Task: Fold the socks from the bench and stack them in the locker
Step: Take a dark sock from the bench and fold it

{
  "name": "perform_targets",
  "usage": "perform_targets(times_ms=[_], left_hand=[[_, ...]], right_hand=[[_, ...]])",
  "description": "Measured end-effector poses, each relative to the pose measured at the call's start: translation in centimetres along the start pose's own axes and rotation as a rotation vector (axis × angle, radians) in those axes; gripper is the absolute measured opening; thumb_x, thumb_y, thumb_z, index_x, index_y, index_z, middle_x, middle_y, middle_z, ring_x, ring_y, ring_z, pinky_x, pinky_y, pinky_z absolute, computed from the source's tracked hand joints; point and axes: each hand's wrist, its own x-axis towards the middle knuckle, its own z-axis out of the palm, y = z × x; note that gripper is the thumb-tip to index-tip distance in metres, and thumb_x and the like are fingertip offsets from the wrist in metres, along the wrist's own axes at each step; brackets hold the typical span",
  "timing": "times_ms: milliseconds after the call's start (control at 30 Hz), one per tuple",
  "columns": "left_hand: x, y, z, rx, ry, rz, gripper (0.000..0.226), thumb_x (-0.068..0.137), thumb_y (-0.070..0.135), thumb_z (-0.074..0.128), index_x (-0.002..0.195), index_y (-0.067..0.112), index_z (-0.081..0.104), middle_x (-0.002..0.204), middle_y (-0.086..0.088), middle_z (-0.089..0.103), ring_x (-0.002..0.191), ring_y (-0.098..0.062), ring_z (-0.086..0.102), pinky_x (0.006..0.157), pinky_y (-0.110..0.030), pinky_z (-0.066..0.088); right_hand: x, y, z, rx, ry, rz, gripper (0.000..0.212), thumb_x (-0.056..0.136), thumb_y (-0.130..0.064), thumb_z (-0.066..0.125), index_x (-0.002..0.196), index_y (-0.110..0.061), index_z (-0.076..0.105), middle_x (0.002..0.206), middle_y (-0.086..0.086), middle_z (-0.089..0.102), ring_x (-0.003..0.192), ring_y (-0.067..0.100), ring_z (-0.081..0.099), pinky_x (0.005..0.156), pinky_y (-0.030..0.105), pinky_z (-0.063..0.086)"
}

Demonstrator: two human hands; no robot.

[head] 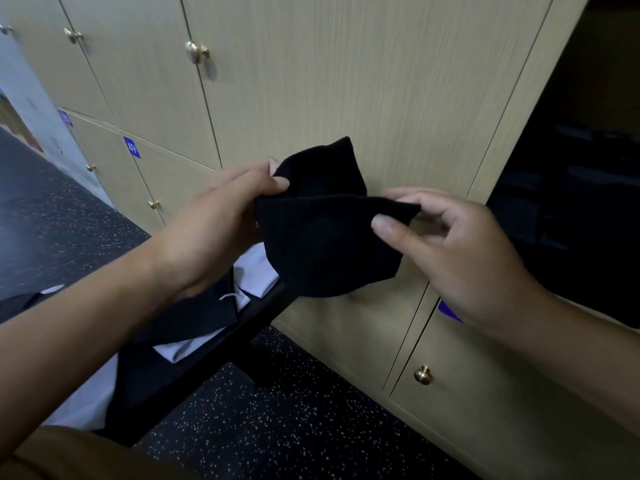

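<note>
A black sock (325,237) hangs in the air in front of the wooden lockers, partly doubled over on itself. My left hand (214,223) pinches its left edge between thumb and fingers. My right hand (453,247) pinches its right corner between thumb and forefinger. Below my left forearm stands the black bench (242,320) with dark and white clothes (194,317) piled on it. An open locker (568,188) shows at the right as a dark space; its contents are hard to make out.
Closed wooden locker doors (346,81) with brass knobs (196,51) fill the wall ahead, some with blue number tags (132,147). The floor (277,420) is dark and speckled. A lower locker door with a brass knob (423,374) sits under my right hand.
</note>
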Motion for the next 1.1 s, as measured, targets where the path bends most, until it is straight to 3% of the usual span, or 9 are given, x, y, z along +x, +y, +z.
perform_targets(times_ms=[133, 233, 333, 433, 533, 633, 800, 967, 1100], left_hand=[[0.1, -0.3, 0.3, 0.005, -0.127, -0.042, 0.05, 0.08, 0.018, 0.043, 0.114, -0.019, 0.043, 0.093, -0.022, 0.039, 0.082, -0.033, 0.038, 0.069, -0.035, 0.041], [-0.3, -0.5, 0.7, -0.034, -0.195, -0.06, 0.036, 0.082, 0.012, 0.037, 0.103, -0.009, 0.058, 0.085, -0.022, 0.05, 0.073, -0.029, 0.051, 0.062, -0.027, 0.047], [-0.6, -0.4, 1.1, -0.021, -0.276, -0.071, 0.028, 0.077, 0.013, 0.042, 0.085, 0.005, 0.068, 0.075, -0.013, 0.059, 0.062, -0.021, 0.056, 0.055, -0.022, 0.047], [-0.5, -0.7, 1.0, 0.042, -0.306, -0.097, 0.037, 0.066, 0.018, 0.048, 0.09, -0.007, 0.063, 0.081, -0.017, 0.054, 0.065, -0.027, 0.047, 0.054, -0.023, 0.043], [-0.6, -0.6, 1.0, 0.05, -0.298, -0.113, 0.032, 0.063, 0.018, 0.047, 0.081, 0.002, 0.069, 0.076, -0.015, 0.056, 0.06, -0.024, 0.05, 0.051, -0.021, 0.042], [-0.6, -0.5, 1.1, 0.077, -0.248, -0.084, 0.017, 0.077, 0.022, 0.049, 0.077, 0.005, 0.051, 0.072, -0.011, 0.046, 0.059, -0.022, 0.044, 0.053, -0.026, 0.037], [-0.6, -0.5, 1.0, 0.095, -0.203, 0.078, 0.032, 0.1, 0.049, 0.044, 0.115, 0.022, 0.054, 0.086, -0.032, 0.05, 0.083, -0.034, 0.051, 0.077, -0.041, 0.044], [-0.8, -0.5, 1.5, 0.291, -0.172, 0.224, 0.029, 0.099, 0.025, 0.065, 0.094, -0.001, 0.054, 0.078, 0.002, 0.062, 0.072, -0.01, 0.06, 0.069, -0.017, 0.048], [-0.9, -0.7, 2.4, 0.327, -0.075, 0.231, 0.03, 0.085, 0.022, 0.069, 0.087, -0.005, 0.055, 0.076, -0.007, 0.071, 0.072, -0.02, 0.069, 0.069, -0.022, 0.055]], right_hand=[[0.3, -0.8, -1.0, -0.066, 0.006, -0.051, 0.009, 0.093, -0.033, 0.068, 0.1, -0.037, 0.073, 0.134, -0.02, 0.059, 0.12, 0.006, 0.062, 0.104, 0.038, 0.051], [0.3, -1.5, -1.4, -0.054, -0.092, -0.044, 0.017, 0.095, -0.029, 0.063, 0.109, -0.033, 0.071, 0.129, -0.015, 0.066, 0.113, 0.004, 0.066, 0.097, 0.028, 0.056], [0.0, -2.2, -1.8, 0.054, -0.211, -0.007, 0.017, 0.094, -0.02, 0.062, 0.109, -0.023, 0.071, 0.1, -0.012, 0.077, 0.098, 0.001, 0.072, 0.083, 0.012, 0.054], [0.0, -2.3, -2.0, 0.057, -0.248, -0.011, 0.027, 0.091, -0.027, 0.062, 0.107, -0.009, 0.074, 0.102, 0.008, 0.077, 0.1, 0.022, 0.074, 0.09, 0.028, 0.058], [0.0, -2.3, -2.1, 0.07, -0.251, 0.008, 0.034, 0.089, -0.03, 0.065, 0.105, -0.001, 0.073, 0.102, 0.028, 0.072, 0.101, 0.041, 0.069, 0.088, 0.036, 0.06], [-0.3, -2.7, -2.1, 0.138, -0.223, 0.059, 0.017, 0.093, -0.018, 0.066, 0.103, -0.007, 0.075, 0.094, 0.005, 0.079, 0.091, 0.015, 0.076, 0.078, 0.017, 0.057], [-0.2, -2.4, -2.6, 0.184, -0.076, 0.16, 0.013, 0.093, -0.017, 0.068, 0.102, -0.011, 0.076, 0.093, 0.002, 0.08, 0.089, 0.015, 0.077, 0.078, 0.022, 0.06], [-0.3, -2.7, -3.3, 0.255, 0.012, 0.258, 0.013, 0.092, -0.015, 0.07, 0.102, -0.009, 0.076, 0.096, 0.005, 0.079, 0.093, 0.019, 0.076, 0.088, 0.036, 0.061], [-1.1, -2.8, -4.1, 0.208, 0.022, 0.283, 0.012, 0.091, -0.017, 0.071, 0.098, -0.01, 0.076, 0.094, 0.005, 0.079, 0.091, 0.019, 0.077, 0.088, 0.041, 0.06]])
